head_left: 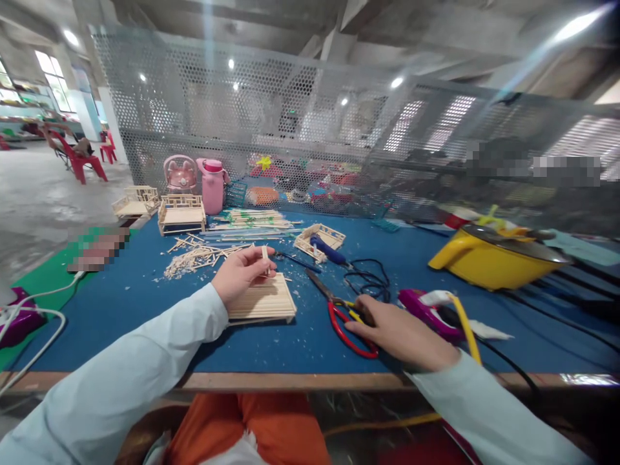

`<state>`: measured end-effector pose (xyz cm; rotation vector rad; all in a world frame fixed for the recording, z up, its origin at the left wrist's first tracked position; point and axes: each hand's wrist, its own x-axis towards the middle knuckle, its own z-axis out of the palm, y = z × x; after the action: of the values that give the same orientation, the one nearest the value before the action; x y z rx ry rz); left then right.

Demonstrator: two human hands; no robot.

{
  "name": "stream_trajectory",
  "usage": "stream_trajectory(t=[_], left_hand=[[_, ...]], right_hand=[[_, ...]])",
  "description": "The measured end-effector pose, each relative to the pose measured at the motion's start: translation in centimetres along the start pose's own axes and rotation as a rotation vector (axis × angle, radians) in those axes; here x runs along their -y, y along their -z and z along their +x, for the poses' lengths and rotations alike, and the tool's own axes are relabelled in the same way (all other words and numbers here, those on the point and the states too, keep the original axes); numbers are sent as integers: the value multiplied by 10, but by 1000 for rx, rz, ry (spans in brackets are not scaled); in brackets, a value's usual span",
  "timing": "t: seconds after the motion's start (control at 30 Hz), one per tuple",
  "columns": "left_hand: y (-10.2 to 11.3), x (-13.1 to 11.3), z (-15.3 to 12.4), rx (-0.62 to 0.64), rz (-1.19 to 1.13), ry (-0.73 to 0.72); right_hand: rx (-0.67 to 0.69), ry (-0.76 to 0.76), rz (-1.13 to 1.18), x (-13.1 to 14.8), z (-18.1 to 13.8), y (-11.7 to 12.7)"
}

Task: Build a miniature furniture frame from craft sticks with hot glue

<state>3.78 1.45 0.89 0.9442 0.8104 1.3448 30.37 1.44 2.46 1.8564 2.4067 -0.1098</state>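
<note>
Two hands (242, 274) (402, 329), one scissors (331, 311), one slatted panel (266, 302)

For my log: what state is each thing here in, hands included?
Left hand: pinching a short stick piece
Right hand: curled over tool handles, grip unclear
Red-handled scissors: lying down
Slatted stick panel: slats facing up
Short cut sticks: loosely heaped
Blue-handled tool: lying down
Pink bottle: upright, top on
Yellow pot: upright
</note>
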Motion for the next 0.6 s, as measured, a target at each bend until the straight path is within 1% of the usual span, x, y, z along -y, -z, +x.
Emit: stream_trajectory(t=[0.07,0.13,0.27,0.37,0.43,0.5,0.53,0.6], left_hand=[[-2,0,-1,11,15,13],[-3,-1,-2,19,41,24],[1,1,-2,20,127,9],[6,5,0,19,224,-31],[6,7,3,34,268,-36],[3,7,8,50,293,-33],[1,6,11,58,305,-37],[-2,0,16,67,312,-40]], right_hand=[[-38,68,140,-5,-4,-9],[-41,96,239,-7,-6,-12],[44,61,372,-11,-14,-9],[72,42,607,-18,-23,-6],[76,74,753,-18,-25,-2],[49,141,831,-10,-20,7],[13,190,863,-2,-14,12],[-104,309,917,17,6,23]])
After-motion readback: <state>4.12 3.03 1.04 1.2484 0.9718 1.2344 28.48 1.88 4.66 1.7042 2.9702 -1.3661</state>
